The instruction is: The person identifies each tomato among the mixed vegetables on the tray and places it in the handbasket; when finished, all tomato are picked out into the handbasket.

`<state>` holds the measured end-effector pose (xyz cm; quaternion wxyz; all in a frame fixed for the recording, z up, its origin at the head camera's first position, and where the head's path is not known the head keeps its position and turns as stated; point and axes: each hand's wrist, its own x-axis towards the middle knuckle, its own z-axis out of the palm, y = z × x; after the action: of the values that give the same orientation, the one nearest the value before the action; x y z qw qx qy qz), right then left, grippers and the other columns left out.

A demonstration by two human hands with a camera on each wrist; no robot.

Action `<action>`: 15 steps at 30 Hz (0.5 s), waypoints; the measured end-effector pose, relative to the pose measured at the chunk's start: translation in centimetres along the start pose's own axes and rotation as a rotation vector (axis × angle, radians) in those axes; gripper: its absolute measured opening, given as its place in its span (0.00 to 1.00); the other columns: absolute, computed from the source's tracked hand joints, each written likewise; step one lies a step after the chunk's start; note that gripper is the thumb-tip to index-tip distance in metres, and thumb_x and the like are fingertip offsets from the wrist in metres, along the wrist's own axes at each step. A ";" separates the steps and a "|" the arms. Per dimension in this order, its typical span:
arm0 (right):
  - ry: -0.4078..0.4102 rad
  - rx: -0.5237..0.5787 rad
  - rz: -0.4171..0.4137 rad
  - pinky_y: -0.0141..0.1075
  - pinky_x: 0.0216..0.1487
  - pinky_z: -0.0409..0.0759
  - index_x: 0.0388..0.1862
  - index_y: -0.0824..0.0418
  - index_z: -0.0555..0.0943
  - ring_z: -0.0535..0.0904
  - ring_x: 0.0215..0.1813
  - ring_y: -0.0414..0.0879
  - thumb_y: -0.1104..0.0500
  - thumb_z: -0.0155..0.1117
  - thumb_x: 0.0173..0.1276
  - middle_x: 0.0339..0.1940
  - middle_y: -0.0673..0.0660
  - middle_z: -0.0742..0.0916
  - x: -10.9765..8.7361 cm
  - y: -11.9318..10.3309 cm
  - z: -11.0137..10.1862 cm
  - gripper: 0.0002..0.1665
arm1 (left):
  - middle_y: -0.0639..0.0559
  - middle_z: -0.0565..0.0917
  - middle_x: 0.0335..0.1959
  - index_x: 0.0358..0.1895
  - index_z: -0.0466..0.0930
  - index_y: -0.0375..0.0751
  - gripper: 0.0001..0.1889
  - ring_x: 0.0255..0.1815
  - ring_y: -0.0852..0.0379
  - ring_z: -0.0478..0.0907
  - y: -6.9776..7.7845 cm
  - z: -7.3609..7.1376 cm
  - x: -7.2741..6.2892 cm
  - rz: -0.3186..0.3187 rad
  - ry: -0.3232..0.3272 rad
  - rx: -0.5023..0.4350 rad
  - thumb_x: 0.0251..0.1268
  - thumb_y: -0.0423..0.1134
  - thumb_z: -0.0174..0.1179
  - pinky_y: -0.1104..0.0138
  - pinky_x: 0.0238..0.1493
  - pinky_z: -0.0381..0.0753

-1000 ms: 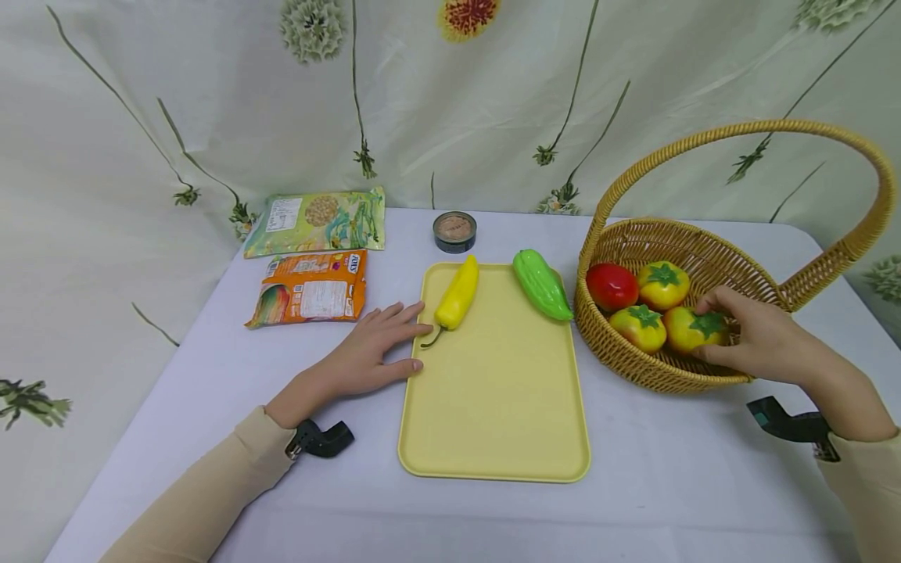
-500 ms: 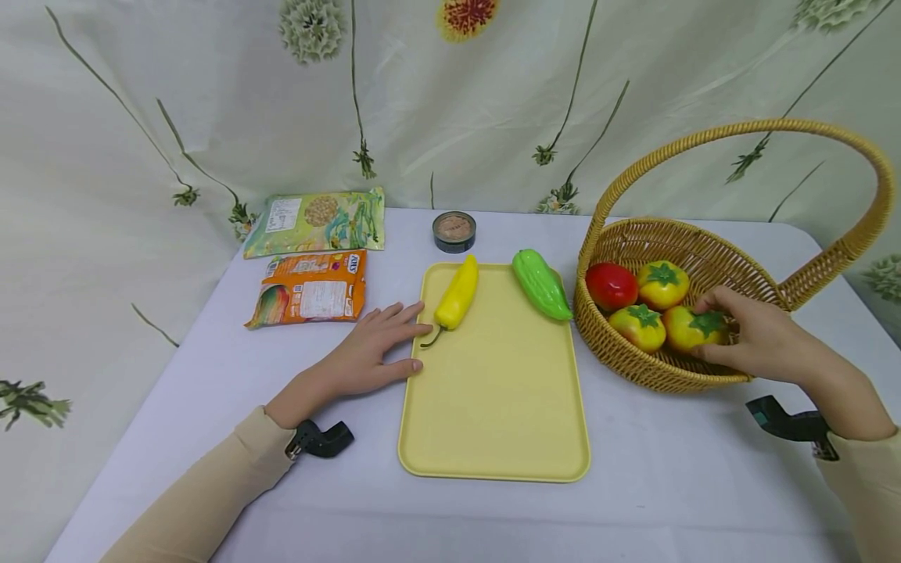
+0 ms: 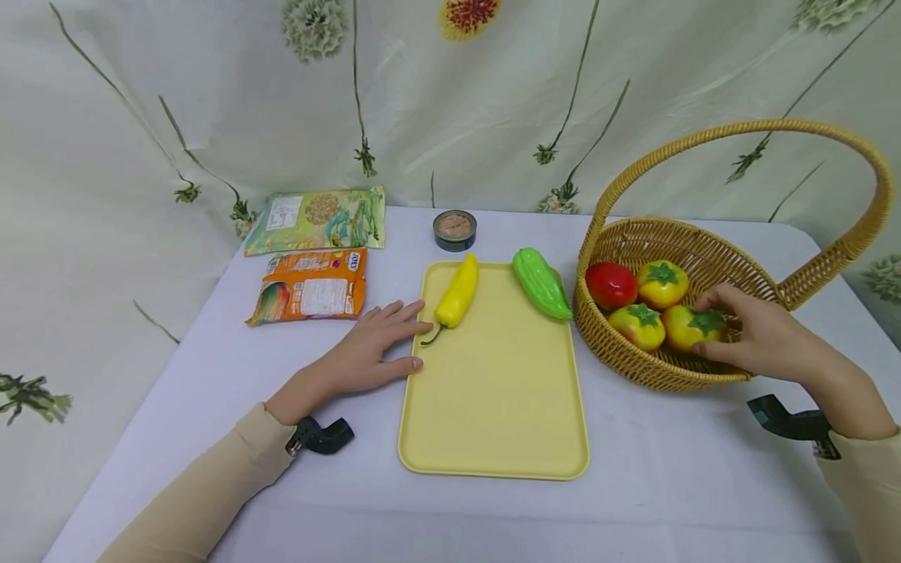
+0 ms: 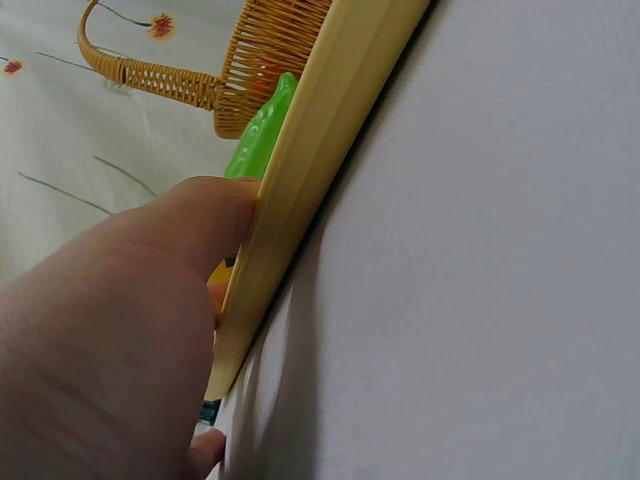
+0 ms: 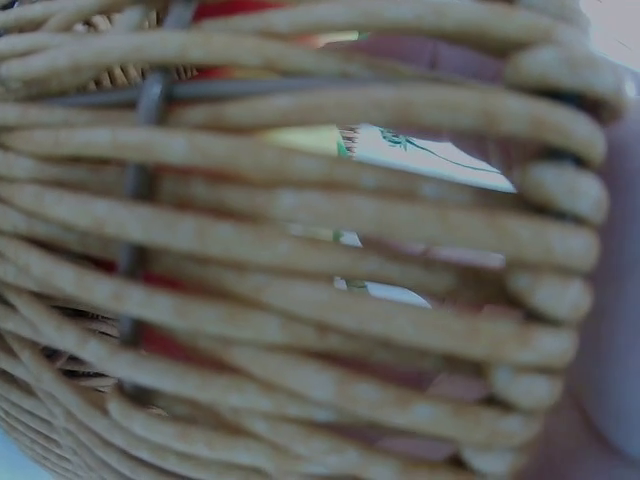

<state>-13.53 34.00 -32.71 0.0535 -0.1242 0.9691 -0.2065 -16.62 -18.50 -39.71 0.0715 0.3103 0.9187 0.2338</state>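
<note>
My right hand [image 3: 760, 332] reaches into a wicker basket [image 3: 655, 379] and grips a yellow tomato [image 3: 686, 327] with a green leafy top, thumb at the front and fingers behind. Beside it lie two similar yellow tomatoes [image 3: 663, 283] and a smooth red fruit [image 3: 611, 286]. In the right wrist view, basket weave [image 5: 300, 215] blocks most of the grip. My left hand [image 3: 369, 348], fingers straight and spread, rests at the left edge of a yellow tray [image 3: 500, 407]. A yellow pepper [image 3: 457, 293] lies on the tray. A green pepper [image 3: 542, 283] lies across its upper right edge.
An orange packet [image 3: 310, 285] and a green packet [image 3: 317, 220] lie at the back left. Behind the tray stands a small round tin [image 3: 454, 229]. The basket's tall handle [image 3: 739, 129] arches above it, and a floral cloth [image 3: 457, 117] hangs behind the table.
My right thumb has shifted slightly upward over the front of the yellow tomato. The left hand, tray and basket stay in place.
</note>
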 end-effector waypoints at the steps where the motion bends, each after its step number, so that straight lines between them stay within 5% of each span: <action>1: -0.002 0.005 0.003 0.69 0.55 0.77 0.56 0.65 0.72 0.78 0.54 0.68 0.59 0.76 0.61 0.55 0.72 0.82 0.0 0.0 0.0 0.30 | 0.48 0.58 0.83 0.74 0.72 0.50 0.31 0.84 0.35 0.50 0.0 -0.1 0.0 0.002 0.000 0.004 0.71 0.55 0.61 0.34 0.80 0.45; 7: -0.004 0.029 0.003 0.75 0.58 0.72 0.64 0.64 0.72 0.75 0.62 0.76 0.57 0.75 0.63 0.62 0.74 0.80 -0.1 0.0 -0.2 0.33 | 0.47 0.59 0.83 0.73 0.72 0.50 0.31 0.83 0.34 0.52 0.2 -0.7 0.0 0.007 -0.028 0.021 0.71 0.56 0.60 0.34 0.79 0.48; 15: 0.001 -0.008 -0.008 0.75 0.55 0.72 0.70 0.63 0.71 0.75 0.61 0.74 0.55 0.74 0.64 0.65 0.75 0.78 0.0 0.2 -0.8 0.38 | 0.43 0.66 0.80 0.73 0.72 0.48 0.30 0.82 0.36 0.58 0.5 -2.4 0.0 0.007 -0.046 0.067 0.72 0.54 0.59 0.37 0.80 0.53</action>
<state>-13.70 34.44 -32.08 0.0516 -0.1283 0.9694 -0.2029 -17.01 -19.05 -37.37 0.0816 0.3213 0.9229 0.1960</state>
